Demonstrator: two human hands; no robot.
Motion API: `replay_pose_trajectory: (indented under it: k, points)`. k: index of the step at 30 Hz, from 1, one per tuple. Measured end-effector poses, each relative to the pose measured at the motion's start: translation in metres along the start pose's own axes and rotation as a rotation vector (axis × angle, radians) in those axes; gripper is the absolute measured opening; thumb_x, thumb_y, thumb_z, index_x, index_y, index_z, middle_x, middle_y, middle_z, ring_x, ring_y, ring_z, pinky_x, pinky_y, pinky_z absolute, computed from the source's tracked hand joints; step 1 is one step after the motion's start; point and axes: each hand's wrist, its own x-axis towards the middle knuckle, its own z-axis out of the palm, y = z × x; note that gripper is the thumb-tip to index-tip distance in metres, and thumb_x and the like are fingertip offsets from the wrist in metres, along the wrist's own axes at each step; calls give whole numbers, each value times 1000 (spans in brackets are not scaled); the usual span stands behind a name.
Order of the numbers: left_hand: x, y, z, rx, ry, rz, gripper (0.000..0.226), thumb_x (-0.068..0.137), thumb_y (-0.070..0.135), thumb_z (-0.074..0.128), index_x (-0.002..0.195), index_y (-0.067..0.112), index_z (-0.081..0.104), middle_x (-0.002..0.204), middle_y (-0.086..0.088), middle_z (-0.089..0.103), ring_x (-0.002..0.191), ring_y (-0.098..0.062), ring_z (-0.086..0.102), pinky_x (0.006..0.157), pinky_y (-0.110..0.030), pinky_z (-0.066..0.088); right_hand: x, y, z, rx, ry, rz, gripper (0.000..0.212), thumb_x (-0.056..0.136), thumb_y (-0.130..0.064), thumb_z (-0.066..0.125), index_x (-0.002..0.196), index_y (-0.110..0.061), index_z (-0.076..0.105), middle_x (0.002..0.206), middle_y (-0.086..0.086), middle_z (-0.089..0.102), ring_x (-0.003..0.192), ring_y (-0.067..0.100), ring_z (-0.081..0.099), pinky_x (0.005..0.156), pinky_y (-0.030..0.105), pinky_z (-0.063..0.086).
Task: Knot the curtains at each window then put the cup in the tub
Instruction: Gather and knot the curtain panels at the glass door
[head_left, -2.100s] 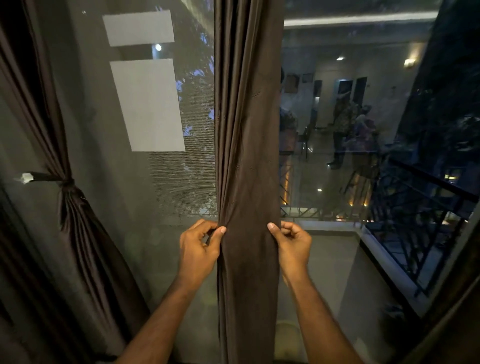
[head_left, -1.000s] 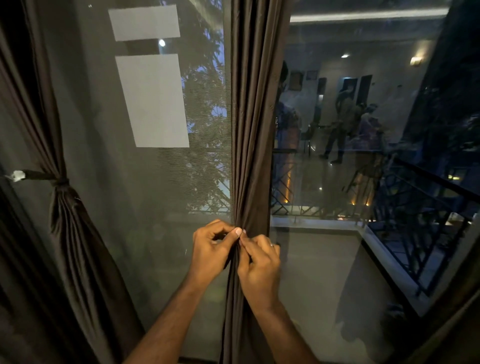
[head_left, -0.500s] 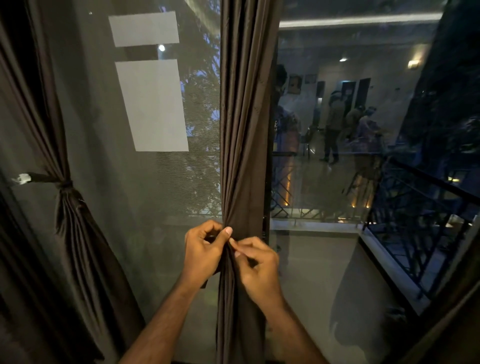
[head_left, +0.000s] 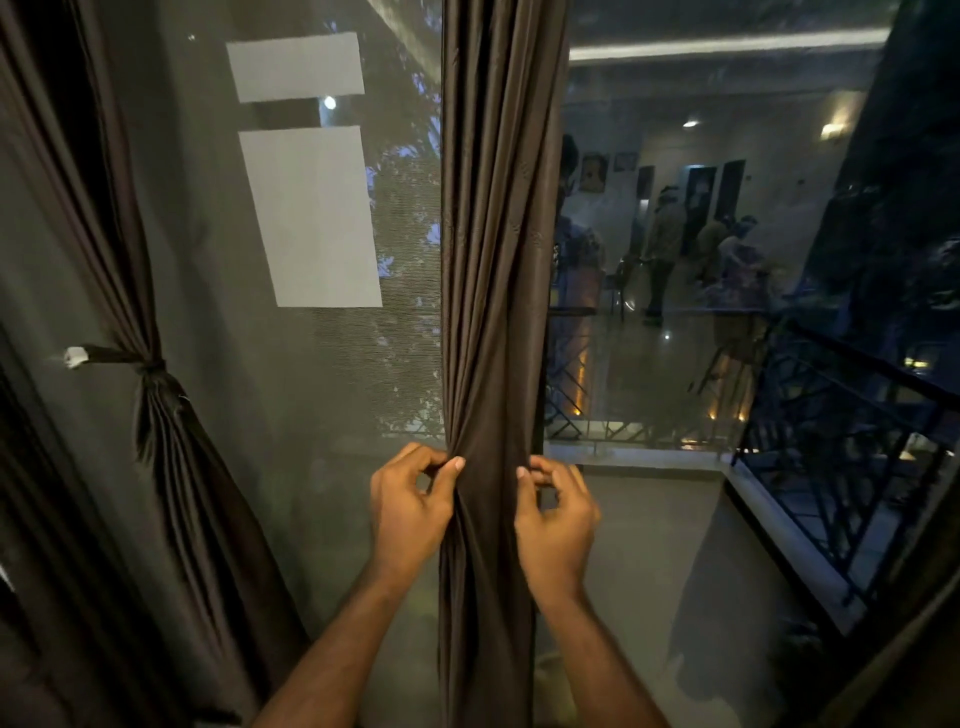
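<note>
right hand (head_left: 556, 525) slid off left hand (head_left: 410, 512) | both pinch curtain (head_left: 493, 312) edges | regathering, no knot yet

The middle curtain (head_left: 493, 291) runs out of the picture at the top and bottom edges, so neither its rail nor its hem shows. The fingers of the left hand (head_left: 410, 512) and the right hand (head_left: 556, 519) curl behind the cloth's side edges, and how much they hold there is hidden. Both forearms are cut off by the bottom edge. The tied curtain (head_left: 171, 457) at the left loses its upper and lower parts to the picture's edges. Through the window glass (head_left: 649, 545), reflected figures (head_left: 670, 249) are too dim and blurred to make out.
</note>
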Motion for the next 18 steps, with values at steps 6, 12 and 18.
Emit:
replay_pose_trajectory:
  k: [6,12,18]
  points:
    - [-3,3,6,104,-20,61,18,86,27,69,70,21,63,68,13,54,61,-7,55,61,-38,49,-26,-15,6,-83,-45,-98,22,86,-6,74,107,-14,71,95,-7,67,85,15,67,76,42,57]
    - [-5,5,9,96,-30,66,19,88,16,73,71,15,65,69,10,57,62,-7,56,56,-29,45,-28,-17,12,-59,-137,-198,14,89,-5,71,101,-10,74,94,-2,69,83,18,69,71,41,57]
    - [-5,6,11,-68,-68,-9,17,88,13,76,72,18,72,69,9,63,68,-10,64,60,-19,46,-25,-15,14,-1,-184,-205,13,90,-1,68,98,-6,76,93,0,69,85,10,68,73,31,57]
